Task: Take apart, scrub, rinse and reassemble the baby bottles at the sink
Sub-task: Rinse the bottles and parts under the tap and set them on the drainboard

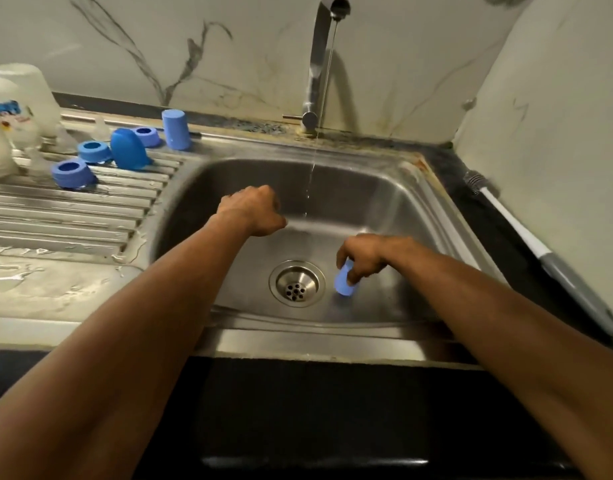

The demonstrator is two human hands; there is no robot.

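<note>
My right hand (369, 258) grips a blue bottle cap (344, 283) low in the sink basin (384, 209), just right of the drain (296, 284). My left hand (254, 211) hangs over the basin's left side with fingers curled and nothing visible in it. On the draining board (73, 209) at left stand two more blue caps (175, 129) (127, 148), three blue screw rings (69, 173) (93, 151) (146, 136) and upturned white bottles (24, 98). A clear teat (100, 128) sits behind the rings.
The tap (318, 64) at the back runs a thin stream of water (310, 181) into the basin between my hands. A bottle brush (526, 237) with a white and grey handle lies on the dark counter to the right. Water pools on the board's front left.
</note>
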